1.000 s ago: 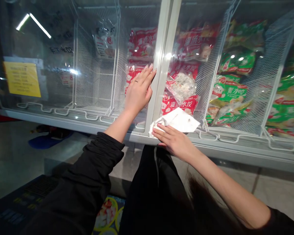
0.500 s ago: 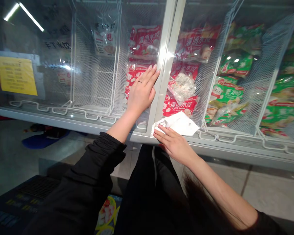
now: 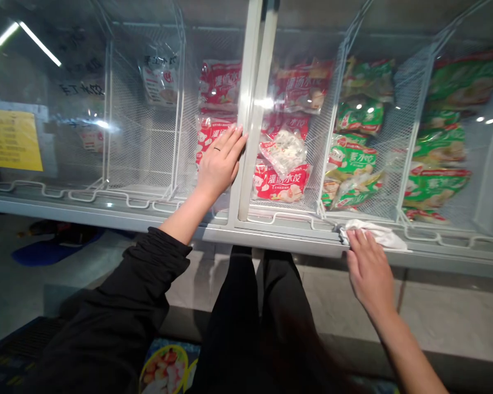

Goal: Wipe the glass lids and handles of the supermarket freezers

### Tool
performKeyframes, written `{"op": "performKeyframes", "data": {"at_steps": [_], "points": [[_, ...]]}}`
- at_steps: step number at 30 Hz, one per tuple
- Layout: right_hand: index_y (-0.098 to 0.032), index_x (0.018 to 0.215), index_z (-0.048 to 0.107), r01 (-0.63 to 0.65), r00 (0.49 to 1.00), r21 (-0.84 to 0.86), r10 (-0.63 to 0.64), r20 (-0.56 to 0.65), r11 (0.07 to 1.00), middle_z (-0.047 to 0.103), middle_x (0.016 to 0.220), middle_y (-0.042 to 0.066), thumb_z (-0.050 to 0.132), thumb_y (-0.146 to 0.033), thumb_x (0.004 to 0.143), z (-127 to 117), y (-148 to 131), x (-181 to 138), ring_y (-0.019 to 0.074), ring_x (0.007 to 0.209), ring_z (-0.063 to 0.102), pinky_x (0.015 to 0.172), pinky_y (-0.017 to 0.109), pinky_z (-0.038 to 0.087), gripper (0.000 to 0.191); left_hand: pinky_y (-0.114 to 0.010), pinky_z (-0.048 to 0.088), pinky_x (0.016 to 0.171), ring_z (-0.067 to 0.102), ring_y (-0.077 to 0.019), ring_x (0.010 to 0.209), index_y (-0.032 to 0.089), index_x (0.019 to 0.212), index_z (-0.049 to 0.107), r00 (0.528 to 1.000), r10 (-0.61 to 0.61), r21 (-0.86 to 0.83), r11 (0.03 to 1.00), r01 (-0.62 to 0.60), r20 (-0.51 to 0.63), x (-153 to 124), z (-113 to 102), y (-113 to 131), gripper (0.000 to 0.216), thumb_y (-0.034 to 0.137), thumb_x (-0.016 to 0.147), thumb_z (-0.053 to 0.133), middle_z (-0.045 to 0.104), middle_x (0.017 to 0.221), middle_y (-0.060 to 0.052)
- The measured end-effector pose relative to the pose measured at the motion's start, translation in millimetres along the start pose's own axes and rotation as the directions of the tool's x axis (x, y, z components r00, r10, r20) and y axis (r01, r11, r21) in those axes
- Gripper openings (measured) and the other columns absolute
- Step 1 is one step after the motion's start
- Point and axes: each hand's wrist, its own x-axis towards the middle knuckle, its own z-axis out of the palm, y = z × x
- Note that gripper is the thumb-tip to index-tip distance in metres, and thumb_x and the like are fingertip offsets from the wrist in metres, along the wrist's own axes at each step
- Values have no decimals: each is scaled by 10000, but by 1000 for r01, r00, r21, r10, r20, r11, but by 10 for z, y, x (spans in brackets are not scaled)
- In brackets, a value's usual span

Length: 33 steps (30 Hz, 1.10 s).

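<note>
My left hand (image 3: 219, 161) lies flat with its fingers stretched out on the glass lid (image 3: 148, 109) of a chest freezer, right beside the lid's grey centre frame (image 3: 250, 120). A ring shows on one finger. My right hand (image 3: 367, 268) presses a white cloth (image 3: 380, 234) against the freezer's grey front rim (image 3: 279, 241), with its fingers laid over the cloth's near edge. Under the glass lie red bags of frozen dumplings (image 3: 281, 183) in wire baskets.
Green food bags (image 3: 353, 158) fill the wire baskets to the right. The left basket (image 3: 143, 131) holds almost nothing. A yellow notice (image 3: 10, 139) is stuck on the glass at far left. My black-clad legs (image 3: 263, 323) stand against the freezer, over a tiled floor.
My right hand has slid the white cloth to the right along the front rim, away from the centre frame. My left hand has stayed flat on the glass.
</note>
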Motion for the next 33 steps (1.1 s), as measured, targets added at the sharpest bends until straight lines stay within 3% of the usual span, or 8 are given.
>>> {"op": "performKeyframes", "data": {"at_steps": [3,7,11,16,21,24,28,33], "points": [[-271,1684,315,88,995,6,-88,-38,996,604,1557,130,465,-240,1057,112,-353,102,365,1527,465,1182,638,426,645,-499,302,1347,345,-233,1603,306,1617,429,1000,-3,29,1000,3,-5,-14,10,23,645,195,982,464,439,1688,4],[-209,1438,627,382,924,101,-382,-13,919,709,1434,100,527,-227,1040,256,-1048,486,305,1381,588,1086,458,482,410,-502,260,1376,289,-226,1626,297,1593,452,999,-44,66,997,45,-11,-13,34,-8,558,285,1035,455,379,1711,71],[-217,1156,727,368,928,83,-371,19,926,789,1089,100,544,-293,1059,244,-1185,778,254,970,653,781,377,472,221,-508,262,1378,312,-214,1617,282,1571,481,999,-31,110,993,32,-10,8,47,150,513,279,1063,405,410,1694,70],[-237,1002,707,24,997,52,-20,-68,998,709,889,77,570,-294,1038,33,-243,584,273,894,580,744,379,409,153,-496,298,1353,304,-229,1618,291,1637,400,997,72,99,993,-70,-12,112,298,870,679,172,971,465,413,1700,-9],[-229,899,698,-367,910,-32,351,-222,930,666,1051,156,604,-510,989,-196,1030,205,343,977,542,813,457,414,310,-523,267,1350,289,-244,1624,278,1676,318,994,108,21,994,-108,9,408,838,1457,748,145,951,447,397,1712,-28],[-217,895,688,-385,902,-35,368,-228,922,657,970,150,575,-512,1005,-253,1298,168,321,907,546,815,454,417,335,-537,244,1350,277,-250,1630,267,1689,285,997,44,9,999,-43,-63,561,1076,1550,719,187,988,426,371,1724,-45],[-232,912,671,-120,990,31,121,-67,992,684,889,94,544,-358,1053,-164,696,373,272,842,569,758,381,433,229,-510,267,1343,284,-235,1627,251,1693,275,995,30,61,998,-24,-93,603,1174,1534,663,275,1042,393,381,1720,-61],[-230,870,673,166,983,76,-171,60,983,684,845,54,611,-278,1021,62,-536,800,239,818,608,695,351,444,170,-512,293,1334,312,-233,1617,272,1696,270,996,40,85,996,-33,-83,578,1152,1507,655,283,1048,367,380,1719,-47]]}}
